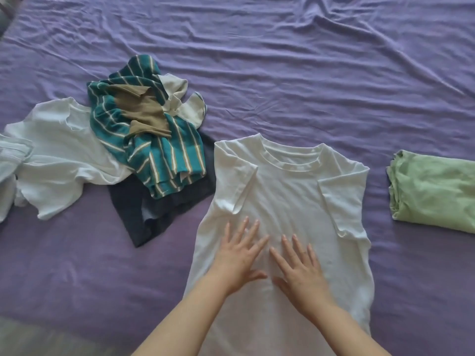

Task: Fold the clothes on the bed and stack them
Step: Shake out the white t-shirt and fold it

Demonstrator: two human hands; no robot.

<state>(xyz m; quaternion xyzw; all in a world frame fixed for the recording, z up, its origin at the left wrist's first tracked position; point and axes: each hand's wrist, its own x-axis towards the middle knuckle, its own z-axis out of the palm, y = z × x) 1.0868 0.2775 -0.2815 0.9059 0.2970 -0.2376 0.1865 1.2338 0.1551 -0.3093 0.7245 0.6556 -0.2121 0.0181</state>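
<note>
Both hands lie flat, fingers straight and spread: the left hand [239, 255] and right hand [299, 263] press side by side on the white T-shirt [288, 191], spread on the bed [282, 73] with both sleeves folded inward. Smoothing outward from the middle should chase the creases before the next fold. Left, the unfolded pile [144, 129] overlaps so that its count is unclear; right, the folded green garment [434, 188] is cut off.

Pressed flat, fingers spread, left hand [237, 255] and right hand [299, 265] on white T-shirt [290, 186] laid across purple sheet [282, 73], unfolded pile [144, 129] at left, folded green garment [434, 191] at right.
</note>
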